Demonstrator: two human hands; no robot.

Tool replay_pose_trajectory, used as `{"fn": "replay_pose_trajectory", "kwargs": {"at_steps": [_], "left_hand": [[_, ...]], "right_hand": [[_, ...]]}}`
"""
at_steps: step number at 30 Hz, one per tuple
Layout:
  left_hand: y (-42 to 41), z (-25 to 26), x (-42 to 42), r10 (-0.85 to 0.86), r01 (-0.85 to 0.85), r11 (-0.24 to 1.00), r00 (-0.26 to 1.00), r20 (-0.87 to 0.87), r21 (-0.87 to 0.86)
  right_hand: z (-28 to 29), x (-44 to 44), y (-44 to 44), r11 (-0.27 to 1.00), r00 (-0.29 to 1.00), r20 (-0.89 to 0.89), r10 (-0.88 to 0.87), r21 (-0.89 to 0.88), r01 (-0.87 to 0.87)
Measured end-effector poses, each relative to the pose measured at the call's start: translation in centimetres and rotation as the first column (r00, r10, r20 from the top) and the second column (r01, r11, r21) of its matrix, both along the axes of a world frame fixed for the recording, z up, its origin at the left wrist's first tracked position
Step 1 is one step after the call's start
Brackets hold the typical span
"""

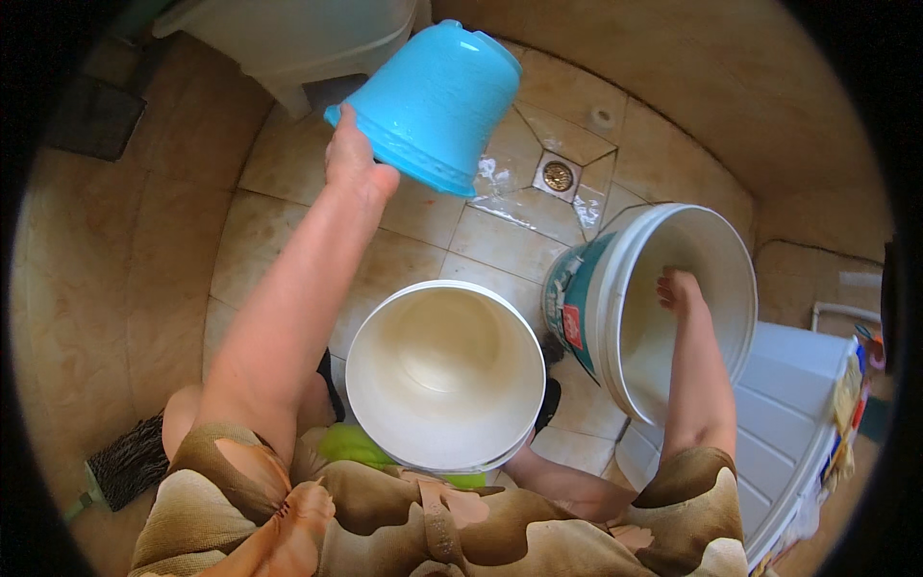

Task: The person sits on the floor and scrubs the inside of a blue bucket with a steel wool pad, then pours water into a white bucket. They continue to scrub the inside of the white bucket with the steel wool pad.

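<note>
My left hand (353, 155) grips the rim of a light-blue plastic bucket (440, 101), tipped with its base up and its mouth facing down toward me. My right hand (678, 288) reaches into a large white bucket (681, 216) with a teal printed outside. That bucket leans over, its mouth turned toward me. The fingers inside look slightly apart with nothing visible in them; whether they touch the wall is unclear. Between my feet stands a white bucket (445, 375), open at the top, with a pale yellowish inside.
A metal floor drain (557, 176) sits among wet tiles (505, 223). A pale plastic fixture on legs (310, 43) stands at upper left. At right is a white plastic cabinet (764, 404) with items along its edge. A dark-bristled brush (130, 461) lies lower left. Something green (353, 446) shows beneath me.
</note>
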State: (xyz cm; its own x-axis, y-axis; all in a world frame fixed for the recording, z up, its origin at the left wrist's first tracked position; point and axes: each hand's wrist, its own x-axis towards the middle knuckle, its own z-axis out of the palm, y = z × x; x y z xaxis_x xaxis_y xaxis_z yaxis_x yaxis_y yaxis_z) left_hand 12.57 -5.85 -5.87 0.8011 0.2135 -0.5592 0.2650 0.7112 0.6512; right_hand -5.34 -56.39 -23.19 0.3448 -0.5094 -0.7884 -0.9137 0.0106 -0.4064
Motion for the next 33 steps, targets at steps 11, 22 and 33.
{"fn": "replay_pose_trajectory", "kwargs": {"at_steps": [11, 22, 33], "left_hand": [[-0.1, -4.9, 0.5, 0.075, -0.081, 0.994, 0.994, -0.08, -0.073], [-8.3, -2.7, -1.9, -0.002, -0.017, 0.976, 0.997, -0.083, -0.219], [-2.1, 5.0, -3.0, -0.03, 0.042, 0.975, 0.998, 0.062, -0.218]], "right_hand": [[2.1, 0.5, 6.4, 0.68, 0.873, 0.106, -0.477, 0.673, 0.29], [28.7, 11.0, 26.5, 0.805, 0.776, 0.622, 0.107, 0.404, -0.435], [29.7, 3.9, 22.1, 0.922, 0.756, 0.539, 0.37, -0.311, -0.23]]}}
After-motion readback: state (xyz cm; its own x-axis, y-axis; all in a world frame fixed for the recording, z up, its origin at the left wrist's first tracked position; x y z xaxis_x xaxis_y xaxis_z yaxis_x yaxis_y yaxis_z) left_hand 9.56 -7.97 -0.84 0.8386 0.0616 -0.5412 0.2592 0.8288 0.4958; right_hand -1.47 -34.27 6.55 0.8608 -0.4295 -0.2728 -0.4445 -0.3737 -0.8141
